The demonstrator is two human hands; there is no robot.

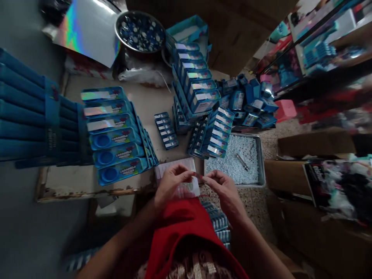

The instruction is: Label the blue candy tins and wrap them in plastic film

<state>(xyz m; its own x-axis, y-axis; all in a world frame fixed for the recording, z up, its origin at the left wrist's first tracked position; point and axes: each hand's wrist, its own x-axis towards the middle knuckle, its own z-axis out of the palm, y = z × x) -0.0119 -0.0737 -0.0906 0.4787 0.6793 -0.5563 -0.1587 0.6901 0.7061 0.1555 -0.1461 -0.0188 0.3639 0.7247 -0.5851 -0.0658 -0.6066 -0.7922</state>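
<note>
Between my two hands a short, narrow dark red strip point(198, 176) is stretched. My left hand point(171, 181) pinches its left end, and the fingertips of my right hand point(226, 190) close on the other end. Under the left hand lies a pale sheet point(191, 164) with pinkish markings, partly hidden by the fingers. Right of it, a metal tray point(263, 170) is full of tiny pale blue pieces, and a slim metallic tool point(241, 162) rests on them. Below the hands hangs a red apron point(180, 221).
Blue printed boxes point(119, 137) stand stacked on the table point(136, 100), with more rows point(200, 87) behind. A metal bowl point(116, 29) of dark and white pieces is at the back. Loose small boxes point(250, 100) pile up behind the tray. Cardboard boxes point(287, 176) stand at the right.
</note>
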